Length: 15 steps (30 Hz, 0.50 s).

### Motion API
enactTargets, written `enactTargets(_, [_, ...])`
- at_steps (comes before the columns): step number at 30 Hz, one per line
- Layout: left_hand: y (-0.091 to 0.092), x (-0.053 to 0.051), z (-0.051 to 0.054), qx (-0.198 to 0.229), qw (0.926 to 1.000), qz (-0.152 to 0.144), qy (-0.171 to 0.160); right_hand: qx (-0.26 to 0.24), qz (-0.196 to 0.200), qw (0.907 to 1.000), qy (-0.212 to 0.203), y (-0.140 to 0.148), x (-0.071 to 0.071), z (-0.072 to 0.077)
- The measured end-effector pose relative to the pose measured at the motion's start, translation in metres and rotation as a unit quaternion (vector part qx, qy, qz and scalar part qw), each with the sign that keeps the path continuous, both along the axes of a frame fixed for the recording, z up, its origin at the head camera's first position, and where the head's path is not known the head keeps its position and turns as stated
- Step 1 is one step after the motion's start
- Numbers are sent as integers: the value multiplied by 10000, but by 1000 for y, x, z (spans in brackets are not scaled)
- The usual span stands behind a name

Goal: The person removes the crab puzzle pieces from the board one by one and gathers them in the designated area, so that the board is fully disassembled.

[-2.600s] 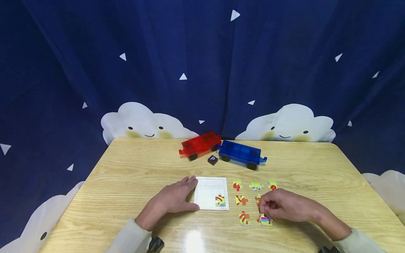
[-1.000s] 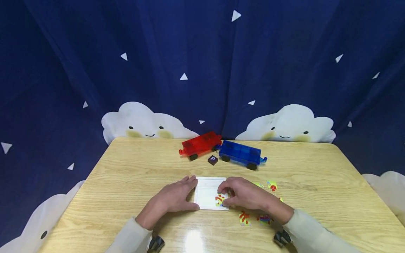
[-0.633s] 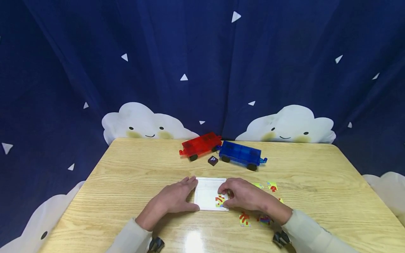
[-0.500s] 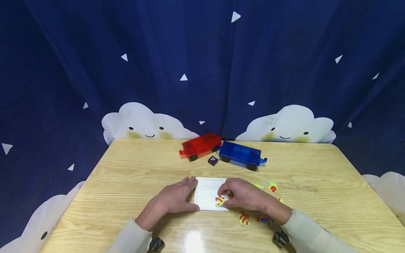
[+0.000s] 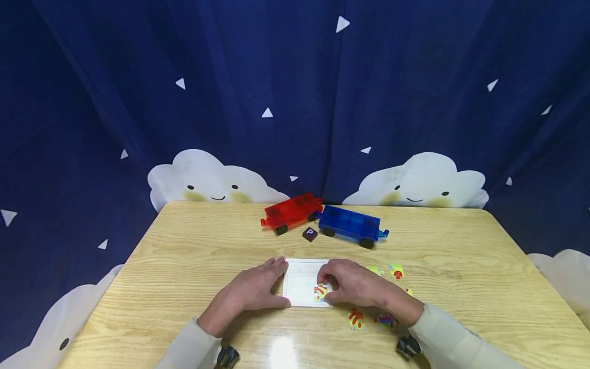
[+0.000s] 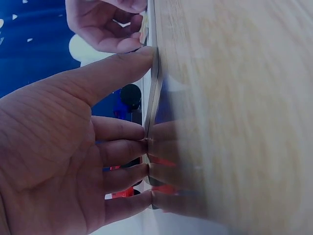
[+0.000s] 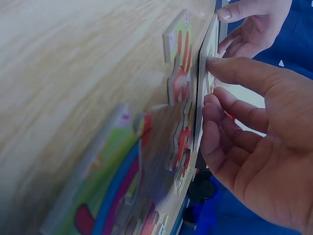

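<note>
A square white puzzle tray (image 5: 299, 279) lies flat on the wooden table. My left hand (image 5: 255, 288) rests at its left edge, thumb and fingers stretched out and touching the rim; the left wrist view shows the straight fingertips (image 6: 139, 131) against it. In the tray's lower right corner is a yellow puzzle piece (image 5: 320, 293) with red stripes. My right hand (image 5: 352, 284) pinches this piece between thumb and curled fingers, partly covering it. To the right of the tray lie several loose puzzle pieces, among them a red-striped one (image 5: 356, 319) and a rainbow-banded one (image 7: 115, 181).
Behind the tray stand a red toy wagon (image 5: 293, 211) and a blue toy wagon (image 5: 350, 223), with a small dark tile (image 5: 310, 234) marked P in front of them. My right forearm hides some loose pieces. A dark blue curtain (image 5: 295, 102) hangs behind the table.
From over the loose pieces, my right hand has moved left to the piece in the tray. Over the last second it has barely shifted. The left hand stays where it was.
</note>
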<state>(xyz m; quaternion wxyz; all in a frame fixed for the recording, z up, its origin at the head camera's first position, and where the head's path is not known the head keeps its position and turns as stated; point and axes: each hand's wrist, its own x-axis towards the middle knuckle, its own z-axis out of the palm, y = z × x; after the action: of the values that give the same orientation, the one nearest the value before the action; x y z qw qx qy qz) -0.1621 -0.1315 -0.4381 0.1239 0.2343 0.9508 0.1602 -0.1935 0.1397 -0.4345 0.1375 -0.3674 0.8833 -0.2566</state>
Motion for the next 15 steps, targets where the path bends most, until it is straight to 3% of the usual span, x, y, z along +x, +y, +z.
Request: enactTargets(15, [0,-1,0,-55,10000,9,-69,-355,95,9993,85,-3,-7,1])
